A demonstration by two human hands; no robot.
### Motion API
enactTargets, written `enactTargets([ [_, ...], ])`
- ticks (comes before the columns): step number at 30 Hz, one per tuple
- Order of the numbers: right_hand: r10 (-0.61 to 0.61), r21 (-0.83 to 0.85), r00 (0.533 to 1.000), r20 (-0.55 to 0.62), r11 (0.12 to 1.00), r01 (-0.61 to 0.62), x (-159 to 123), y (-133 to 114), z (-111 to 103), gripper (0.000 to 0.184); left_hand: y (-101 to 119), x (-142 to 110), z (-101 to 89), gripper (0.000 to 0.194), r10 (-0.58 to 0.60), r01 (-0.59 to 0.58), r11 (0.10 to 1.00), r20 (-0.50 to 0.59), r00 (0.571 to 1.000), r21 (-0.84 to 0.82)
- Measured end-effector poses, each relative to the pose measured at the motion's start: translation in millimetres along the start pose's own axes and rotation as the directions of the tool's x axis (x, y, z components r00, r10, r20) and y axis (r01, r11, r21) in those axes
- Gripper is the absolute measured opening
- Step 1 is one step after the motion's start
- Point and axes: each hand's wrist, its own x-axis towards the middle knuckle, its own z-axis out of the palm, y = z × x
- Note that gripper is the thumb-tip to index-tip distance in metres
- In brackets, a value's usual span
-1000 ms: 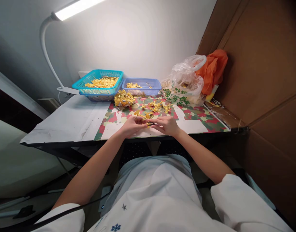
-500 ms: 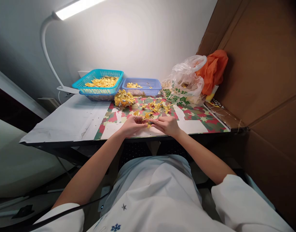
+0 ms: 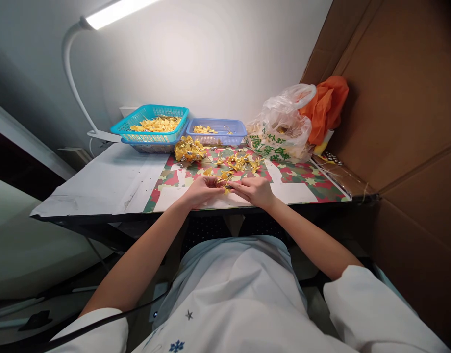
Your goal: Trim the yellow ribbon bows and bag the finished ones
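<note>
Flower (image 3: 226, 190), gold-yellow, at near edge of table, between fingertips of both hands, right of left hand (image 3: 202, 192) and left of right hand (image 3: 255, 191). Left hand: thumb and fingers narrow, pinching the flower; more gold bits show at its fingertips, too small to separate. Right hand: fingers drawn together, tips up against the flower's right side; cannot tell if they grip it, contact is hidden.

Just far of the hands, loose flowers (image 3: 240, 162) scattered on camo sheet (image 3: 302, 172), nearest ones almost at the fingers. Farther left, thick bunch (image 3: 189, 149) of yellow flowers with silvery bits, near the baskets.

Far left, teal basket (image 3: 117, 128) full of yellow pieces, sitting on a blue basket (image 3: 152, 147). Right of it, lilac basket (image 3: 216, 140), a few yellow pieces at left, fewer at right. Far right, clear bag (image 3: 284, 105) with green print, orange bag (image 3: 325, 105) behind it on the right. White lamp (image 3: 66, 63) far left, lit. Table (image 3: 100, 181) white on left side. Cardboard (image 3: 405, 98) stands along right.
</note>
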Motion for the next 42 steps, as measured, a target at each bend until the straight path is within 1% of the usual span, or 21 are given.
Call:
enactTargets([
  [7, 0.010, 0.006, 1.000, -0.005, 1.000, -0.010, 0.4, -0.5, 0.4, 0.035, 1.3, -1.2, 0.9, 0.034, 0.002, -0.002, 1.000, -0.013, 1.000, 0.001],
  [11, 0.012, -0.005, 1.000, -0.016, 1.000, -0.012, 0.1, 0.0, 1.3, 0.037, 2.0, -1.4, 1.3, 0.032, 0.000, 0.000, 1.000, -0.015, 1.000, 0.002],
  [16, 0.052, 0.018, 0.998, 0.019, 0.998, -0.052, 0.0, 1.2, 3.2, 0.041, -0.2, 1.2, -0.5, 0.033, 0.008, -0.008, 1.000, -0.007, 1.000, -0.017],
  [19, 0.085, 0.066, 0.996, -0.016, 0.994, -0.084, 0.9, -0.2, 1.6, 0.041, -5.4, 4.6, -3.0, 0.038, 0.006, -0.006, 1.000, -0.014, 1.000, -0.019],
  [21, 0.167, 0.160, 0.984, -0.059, 0.975, -0.156, 1.7, -0.7, -0.2, 0.040, -9.6, 7.0, -4.7, 0.042, 0.000, -0.001, 0.999, -0.020, 1.000, -0.036],
  [22, 0.239, 0.229, 0.968, -0.078, 0.949, -0.216, 2.1, -0.5, -0.9, 0.041, -11.5, 7.9, -5.3, 0.043, 0.000, -0.001, 0.999, -0.023, 1.000, -0.045],
  [23, 0.323, 0.303, 0.942, -0.088, 0.910, -0.284, 2.6, 0.3, -1.3, 0.042, -13.1, 8.6, -5.7, 0.044, 0.001, -0.002, 0.999, -0.028, 1.000, -0.051],
  [25, 0.480, 0.441, 0.874, -0.075, 0.802, -0.403, 3.5, 3.0, -1.4, 0.045, -14.5, 9.0, -5.7, 0.044, 0.003, -0.005, 0.999, -0.038, 0.999, -0.048],
  [26, 0.530, 0.500, 0.846, -0.050, 0.747, -0.438, 4.1, 4.3, -1.0, 0.046, -14.4, 8.6, -5.3, 0.044, 0.005, -0.007, 0.999, -0.044, 0.999, -0.043],
  [27, 0.551, 0.552, 0.835, -0.013, 0.700, -0.453, 4.9, 5.2, -0.5, 0.047, -13.8, 8.0, -4.7, 0.043, 0.008, -0.010, 0.999, -0.045, 0.999, -0.041],
  [28, 0.540, 0.600, 0.841, 0.032, 0.663, -0.448, 6.0, 5.3, 0.3, 0.047, -12.8, 7.2, -4.1, 0.042, 0.014, -0.016, 0.999, -0.043, 0.999, -0.043],
  [30, 0.460, 0.678, 0.881, 0.115, 0.611, -0.407, 9.2, 2.8, 2.5, 0.043, -10.5, 5.4, -2.9, 0.039, 0.037, -0.038, 0.998, -0.026, 0.999, -0.053],
  [32, 0.382, 0.731, 0.910, 0.162, 0.572, -0.370, 13.8, -3.0, 6.4, 0.038, -9.0, 3.8, -2.3, 0.036, 0.057, -0.056, 0.997, 0.002, 0.998, -0.056],
  [34, 0.356, 0.766, 0.917, 0.182, 0.533, -0.359, 19.1, -9.7, 12.2, 0.033, -8.8, 3.0, -2.6, 0.035, 0.065, -0.064, 0.997, 0.024, 0.998, -0.054],
  [37, 0.348, 0.794, 0.916, 0.200, 0.490, -0.360, 25.9, -15.8, 21.5, 0.028, -9.7, 3.3, -4.3, 0.036, 0.067, -0.065, 0.996, 0.038, 0.997, -0.066],
  [39, 0.342, 0.801, 0.918, 0.200, 0.483, -0.354, 28.7, -16.3, 25.2, 0.027, -9.5, 4.0, -5.6, 0.038, 0.071, -0.067, 0.994, 0.050, 0.996, -0.082],
  [42, 0.318, 0.804, 0.925, 0.206, 0.484, -0.345, 29.8, -14.6, 24.6, 0.029, -7.7, 5.4, -6.7, 0.038, 0.062, -0.057, 0.995, 0.053, 0.997, -0.084],
])
